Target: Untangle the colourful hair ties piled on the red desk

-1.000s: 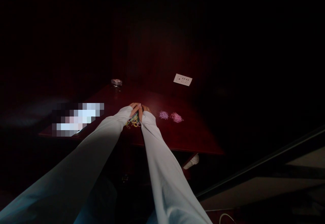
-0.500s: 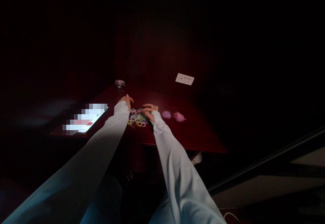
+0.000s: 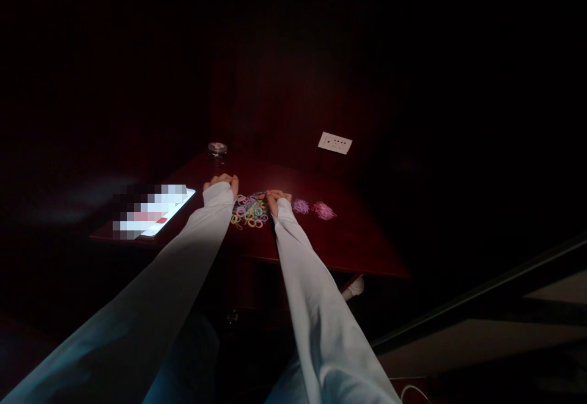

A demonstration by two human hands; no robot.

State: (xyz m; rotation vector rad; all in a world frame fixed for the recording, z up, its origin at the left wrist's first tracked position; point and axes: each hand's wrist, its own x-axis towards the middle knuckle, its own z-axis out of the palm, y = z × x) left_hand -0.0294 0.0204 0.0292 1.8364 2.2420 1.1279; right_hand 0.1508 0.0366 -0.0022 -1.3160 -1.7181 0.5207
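A mixed pile of multicoloured hair ties (image 3: 250,213) lies on the dark red table (image 3: 257,248), between my two hands. My left hand (image 3: 221,183) is at the upper left edge of this pile, its fingers curled inward. At the pile's right edge, my right hand (image 3: 279,197) has its fingers drawn together in a pinch. Whatever either hand grips is hidden or too small to make out. Just right of my right hand is a small heap of purple hair ties (image 3: 301,206), with a heap of pink hair ties (image 3: 324,210) beyond it.
On the left of the table lies a phone with a lit screen (image 3: 177,209), partly blurred out. A clear round container (image 3: 217,148) stands at the back left corner. A white wall socket (image 3: 335,143) is behind the table. The surroundings are very dark.
My left hand has shifted slightly left and its extended fingers have curled in. My right hand's fingers have drawn back from over the pile and closed together, uncovering more hair ties.
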